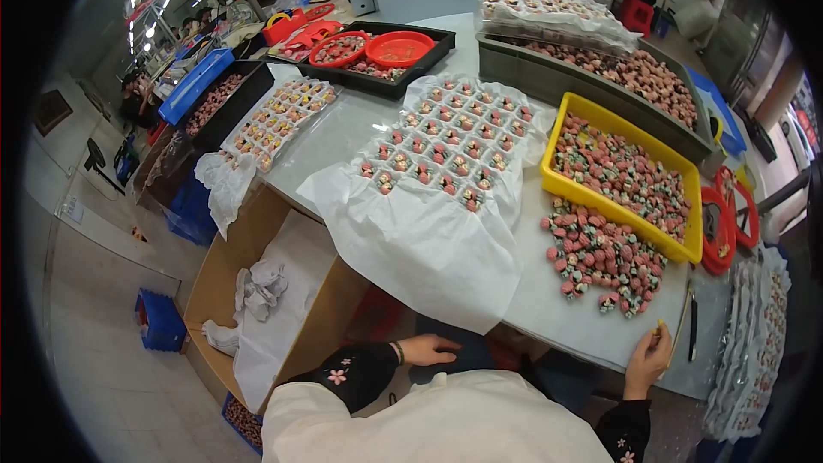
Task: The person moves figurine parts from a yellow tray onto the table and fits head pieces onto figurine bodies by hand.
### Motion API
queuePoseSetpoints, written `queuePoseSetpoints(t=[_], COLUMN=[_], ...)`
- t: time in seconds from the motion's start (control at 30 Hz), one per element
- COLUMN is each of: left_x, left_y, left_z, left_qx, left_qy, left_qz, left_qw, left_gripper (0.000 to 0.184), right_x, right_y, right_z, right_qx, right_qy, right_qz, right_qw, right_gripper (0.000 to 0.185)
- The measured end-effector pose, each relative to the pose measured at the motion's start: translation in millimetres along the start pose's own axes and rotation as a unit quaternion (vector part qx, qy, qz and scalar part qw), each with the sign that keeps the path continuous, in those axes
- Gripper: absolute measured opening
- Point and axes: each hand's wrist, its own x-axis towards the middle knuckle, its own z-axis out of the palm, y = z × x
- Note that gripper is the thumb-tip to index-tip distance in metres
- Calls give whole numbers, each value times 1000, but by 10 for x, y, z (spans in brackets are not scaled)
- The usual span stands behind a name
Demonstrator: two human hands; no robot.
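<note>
My left hand rests near my lap below the table's front edge, its fingers stretched out with nothing in them. My right hand is at the table's front right edge, fingers closed around a small yellow thing whose tip shows above them. Just beyond it lies a loose pile of small pink and green pieces, beside a yellow bin full of similar pieces. In the middle, a tray of small figures in separate cells stands on white paper.
An open cardboard box with crumpled paper stands left of my lap. A black tray and a large grey bin are at the back. Red scissors-like handles and a dark slim tool lie right. People work in the background.
</note>
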Motion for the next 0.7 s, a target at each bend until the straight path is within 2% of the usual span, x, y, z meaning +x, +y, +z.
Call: queuePoseSetpoints(t=[0.03,0.17,0.23,0.27,0.33,0.37,0.5,0.63,0.7], left_x=[-131,-456,-554,-600,-507,-454,1,287,410], left_y=[205,1013,1380,1639,1799,1934,2216,2407,2424], left_z=[-59,-314,-436,-520,-559,-584,-530,-560,-674], left_qx=[-106,-30,-53,-88,-156,-168,-6,77,136], left_qy=[-50,-132,-74,-73,-56,-37,67,61,150], left_qz=[0,21,91,89,235,253,346,381,373], left_qw=[993,991,992,989,958,952,936,919,905], left_gripper=[39,34,27,26,29,29,29,29,28], right_x=[12,18,18,16,19,32,73,86,108], right_y=[-12,-38,-28,-38,-54,-82,-141,-108,-148], right_z=[-1,-2,-8,-19,-28,-40,-51,-98,-170], right_qx=[0,10,1,-8,0,-2,20,39,56], right_qy=[-1,12,19,23,22,19,13,-36,-47], right_qz=[3,-6,-14,-23,-2,2,19,52,95], right_qw=[1000,1000,1000,999,1000,1000,1000,997,993], right_gripper=[24,21,21,22,21,20,18,18,18])
